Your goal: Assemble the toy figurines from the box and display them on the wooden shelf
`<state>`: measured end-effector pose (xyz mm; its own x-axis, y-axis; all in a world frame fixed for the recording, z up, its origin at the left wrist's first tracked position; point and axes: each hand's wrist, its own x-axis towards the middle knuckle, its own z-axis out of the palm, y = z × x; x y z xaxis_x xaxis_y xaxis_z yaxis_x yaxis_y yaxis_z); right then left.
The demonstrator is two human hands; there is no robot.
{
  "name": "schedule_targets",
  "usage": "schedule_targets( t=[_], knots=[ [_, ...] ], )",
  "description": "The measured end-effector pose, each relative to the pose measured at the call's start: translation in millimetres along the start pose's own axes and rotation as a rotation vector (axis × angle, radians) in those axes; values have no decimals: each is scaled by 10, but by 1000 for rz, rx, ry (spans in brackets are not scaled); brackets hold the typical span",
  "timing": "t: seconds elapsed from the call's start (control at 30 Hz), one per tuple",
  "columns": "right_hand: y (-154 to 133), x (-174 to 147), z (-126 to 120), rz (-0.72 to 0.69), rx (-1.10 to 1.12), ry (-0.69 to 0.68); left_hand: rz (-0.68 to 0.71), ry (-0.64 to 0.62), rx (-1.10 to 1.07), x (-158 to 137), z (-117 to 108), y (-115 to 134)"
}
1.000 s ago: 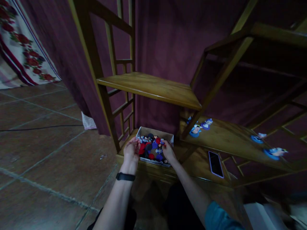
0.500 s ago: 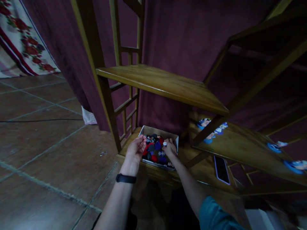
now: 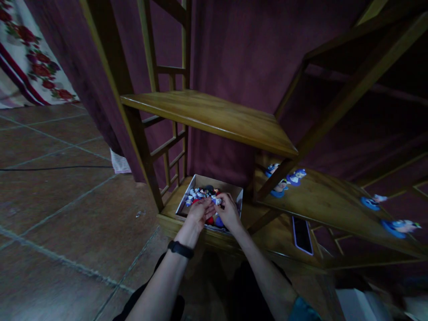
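A white cardboard box (image 3: 236, 191) on the low shelf holds several small painted figurines (image 3: 200, 192) with red, purple and dark round bases. Over the box, my right hand (image 3: 230, 213) pinches a small white and purple figurine (image 3: 217, 201) between thumb and fingers. My left hand (image 3: 200, 211) is palm up beside it, fingers stretched out, their tips close to that figurine. Whether the left fingertips touch it I cannot tell. Both hands cover part of the box's contents.
A wooden shelf board (image 3: 214, 116) juts out above the box. To the right, a raised board (image 3: 321, 196) carries several figurines with blue or purple bases, and a phone (image 3: 302, 235) lies below it. A wooden post (image 3: 140, 133) stands at the left.
My right hand has lifted a figurine up from the right side of the box toward the left hand. The left hand has shifted toward the box's middle, and the view has moved slightly.
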<state>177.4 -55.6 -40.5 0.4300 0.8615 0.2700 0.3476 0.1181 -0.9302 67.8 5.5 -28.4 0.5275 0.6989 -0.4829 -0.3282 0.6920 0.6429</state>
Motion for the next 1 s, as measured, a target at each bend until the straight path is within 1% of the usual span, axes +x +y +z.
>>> schedule_targets(
  t=[0.07,0.13,0.17,0.23,0.3,0.33,0.37,0.47,0.53,0.6,0.67,0.7,0.77,0.8,0.83,0.9,0.97,1.0],
  knots=[
    [-16,18,6,27,99,-85,42,29,-11,23,-26,32],
    [-21,79,-39,112,254,-124,67,16,-17,40,-44,79],
    [-23,117,-73,158,317,-111,77,2,-16,47,-47,103],
    [-31,192,-140,231,403,-32,97,-8,-7,58,-37,143],
    [-47,240,-179,290,448,41,119,3,14,65,-12,161],
    [-59,249,-182,317,462,51,131,5,34,67,3,160],
    [-71,250,-176,340,471,34,144,1,61,67,20,153],
    [-101,224,-133,372,478,-97,185,-27,134,69,66,109],
    [-98,217,-127,381,479,-132,205,-32,142,86,78,78],
    [-74,236,-160,393,495,-52,225,-39,141,136,67,54],
    [-38,274,-224,400,515,83,273,-28,200,219,33,28],
    [-20,294,-259,397,515,143,320,-9,268,268,11,9],
    [7,325,-319,385,495,227,447,35,496,361,-28,-51],
    [15,333,-340,378,481,248,505,28,640,395,-41,-92],
    [20,337,-353,371,469,263,540,-6,801,415,-47,-141],
    [20,335,-362,362,457,280,564,-102,1170,414,-37,-252],
    [14,325,-357,350,453,296,550,-166,1531,371,-5,-364],
    [8,320,-353,342,452,302,529,-189,1673,345,16,-414]
  ],
)
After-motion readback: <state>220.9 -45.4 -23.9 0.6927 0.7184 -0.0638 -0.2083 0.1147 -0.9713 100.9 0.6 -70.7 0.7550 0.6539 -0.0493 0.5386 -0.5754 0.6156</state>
